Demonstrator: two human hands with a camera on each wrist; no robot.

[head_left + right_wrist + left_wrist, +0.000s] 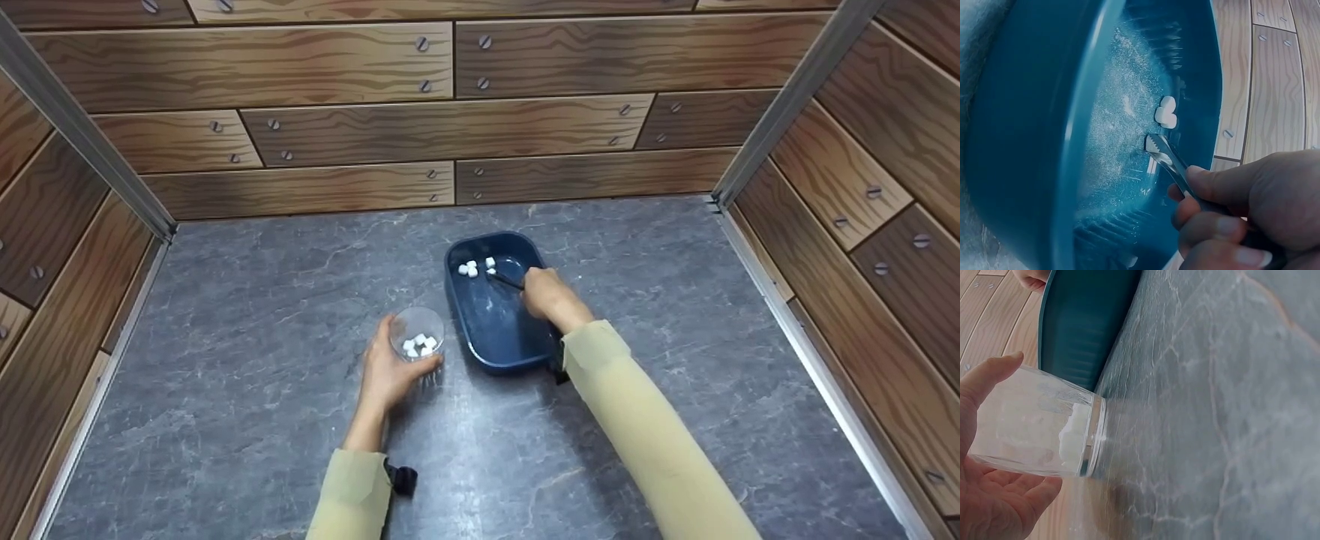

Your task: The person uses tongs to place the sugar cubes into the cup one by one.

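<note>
My left hand [390, 371] holds a clear cup [1022, 416] that stands on the grey floor, thumb on one side and fingers on the other. Several small white cubes [420, 345] lie in the cup's bottom. Right of the cup sits a dark blue basin [499, 341]. My right hand [1241, 219] grips dark metal tongs [1168, 160] reaching down into the basin. Their serrated tips are at a white cube [492, 272]; whether they pinch it, I cannot tell. A cluster of 3 white pieces [1166, 115] lies just beyond the tips, on the basin's bottom.
Grey marbled flooring [262, 360] surrounds the cup and basin. Wood-patterned walls [300, 67] rise at the back and both sides, with metal strips [817, 397] along the edges. A black wrist device [403, 481] sits by the left sleeve.
</note>
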